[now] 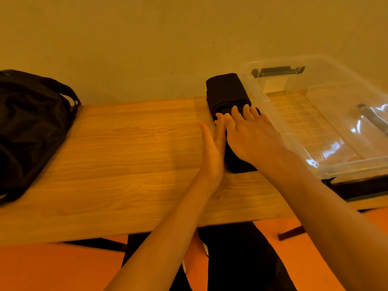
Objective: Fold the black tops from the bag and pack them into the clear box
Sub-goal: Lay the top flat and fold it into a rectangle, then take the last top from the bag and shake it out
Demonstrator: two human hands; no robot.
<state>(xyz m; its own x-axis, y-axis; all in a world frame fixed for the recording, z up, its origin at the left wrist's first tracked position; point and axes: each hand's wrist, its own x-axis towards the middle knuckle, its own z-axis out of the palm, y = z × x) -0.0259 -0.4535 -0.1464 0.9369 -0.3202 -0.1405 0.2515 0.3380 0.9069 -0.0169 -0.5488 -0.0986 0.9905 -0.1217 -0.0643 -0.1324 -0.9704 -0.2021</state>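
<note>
The folded black top (225, 91) lies on the wooden table (126, 154) as a narrow bundle, its right side touching the left wall of the clear box (352, 165). The right hand (249, 137) rests flat on the near half of the top, fingers spread. The left hand (212, 148) stands on its edge against the top's left side, fingers straight and together. The black bag (31, 127) sits well apart at the table's left end.

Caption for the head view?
Left hand and right hand press a folded black top beside the clear box.
</note>
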